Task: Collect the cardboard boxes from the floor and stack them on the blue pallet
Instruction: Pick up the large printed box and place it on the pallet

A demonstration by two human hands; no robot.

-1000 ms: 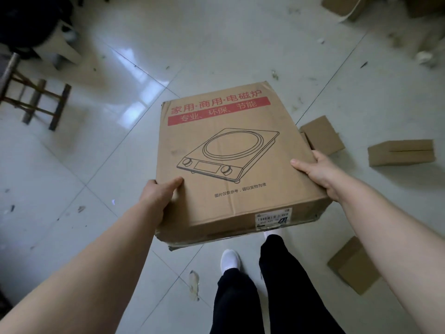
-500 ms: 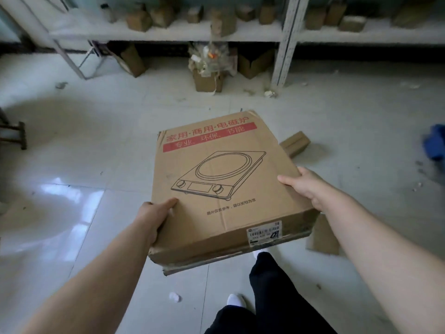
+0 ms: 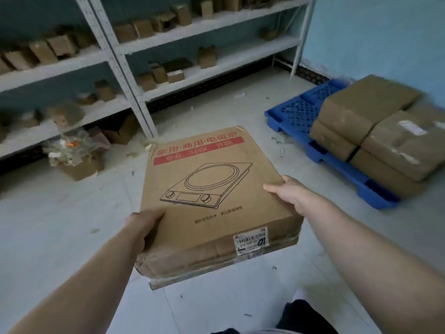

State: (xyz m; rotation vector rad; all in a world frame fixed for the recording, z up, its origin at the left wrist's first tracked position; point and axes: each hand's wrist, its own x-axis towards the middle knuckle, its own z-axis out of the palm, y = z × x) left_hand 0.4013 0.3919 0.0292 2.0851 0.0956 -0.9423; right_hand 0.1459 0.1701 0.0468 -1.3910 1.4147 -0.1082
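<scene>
- pale tiled floor [image 3: 72,237]: carries a blue plastic lattice pallet [image 3: 296,112]; an open brown cardboard box of crumpled clear plastic [image 3: 77,165]
- pallet: large brown cardboard boxes [image 3: 366,104], stacked two high
- white metal shelving rack [image 3: 115,61]: small brown cartons [image 3: 62,45]

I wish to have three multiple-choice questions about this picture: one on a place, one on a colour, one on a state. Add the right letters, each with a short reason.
1. Where is the pallet, seen from the box?
A. On its left
B. On its right, on the floor
C. Directly beneath it

2. What colour is the printed band on the box?
A. Green
B. Red
C. Yellow

3. How is the box held?
A. It lies on the floor, untouched
B. One hand alone carries it
C. The left hand and the right hand grip it in the air

Answers:
1 B: the blue pallet lies at the right of the view, apart from the box.
2 B: a red band with pale characters crosses the top face.
3 C: a thumb lies on the top face at each side, and the floor shows below the box.
</scene>
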